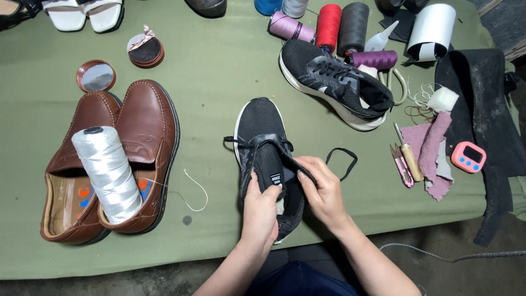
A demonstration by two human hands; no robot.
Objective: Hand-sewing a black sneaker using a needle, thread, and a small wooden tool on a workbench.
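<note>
While both hands work at the near edge of the green worktop [219,71], a black knit sneaker [262,131] lies between them with its toe pointing to twelve o'clock. The left hand [261,211] has its grip closed on the sneaker's tongue [272,172], thumb on top near the small label. The right hand [324,192] pinches a black lace [344,159], which loops out toward two o'clock across the cloth; its fingers are closed on the lace just beside the tongue.

At one o'clock from the hands, well apart, the matching black sneaker [334,82] rests on its white sole, tilted. At nine o'clock stands a pair of brown leather shoes [137,137], with a spool of white thread [108,172] lying across them. At three o'clock lie pink snips [401,164], a wooden-handled awl [410,159], purple fabric scraps [433,148] and a small pink timer [469,157]. Thread cones [329,24] stand at twelve o'clock.
</note>
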